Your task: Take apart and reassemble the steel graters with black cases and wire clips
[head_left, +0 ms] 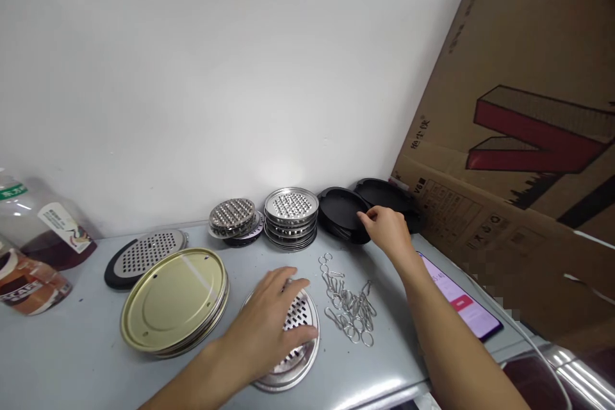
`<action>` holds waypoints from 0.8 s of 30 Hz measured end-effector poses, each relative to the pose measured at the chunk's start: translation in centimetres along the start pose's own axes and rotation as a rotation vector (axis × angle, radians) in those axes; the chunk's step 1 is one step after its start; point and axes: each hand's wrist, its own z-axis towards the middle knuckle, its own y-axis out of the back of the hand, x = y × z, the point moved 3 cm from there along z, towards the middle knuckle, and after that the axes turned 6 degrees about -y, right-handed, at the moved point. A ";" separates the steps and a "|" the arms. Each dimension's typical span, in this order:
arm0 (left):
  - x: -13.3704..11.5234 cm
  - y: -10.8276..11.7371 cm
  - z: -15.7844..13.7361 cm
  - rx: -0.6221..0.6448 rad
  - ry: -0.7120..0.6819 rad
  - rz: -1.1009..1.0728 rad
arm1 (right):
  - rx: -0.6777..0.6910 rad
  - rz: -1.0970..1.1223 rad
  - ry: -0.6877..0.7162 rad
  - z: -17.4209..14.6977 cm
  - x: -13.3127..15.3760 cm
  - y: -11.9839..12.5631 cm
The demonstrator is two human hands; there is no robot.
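Note:
My left hand [269, 317] lies with fingers spread over a round metal grater disc [307, 351] and hides much of it. Whether it presses on the disc, I cannot tell. At the back, my right hand [387, 227] has thumb and fingers pinched together at the rim of a black round tray [340, 206], which sits on others like it. Between the hands lies a loose heap of wire loop pins [353, 307]. Left of my left hand is a stack of gold-coloured round lids [175, 298].
Along the wall stand a stack of grater discs [291, 218], a smaller pile [232, 216] and a black-rimmed grater [148, 253]. More black trays [384, 192] are at the back right. A bottle [57, 230], a cup [31, 282], a phone [461, 301] and a large carton [519, 205] flank the table.

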 end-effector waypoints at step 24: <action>2.8 0.0 -3.7 0.231 0.212 -0.037 | -0.208 -0.201 -0.055 2.0 0.2 -2.1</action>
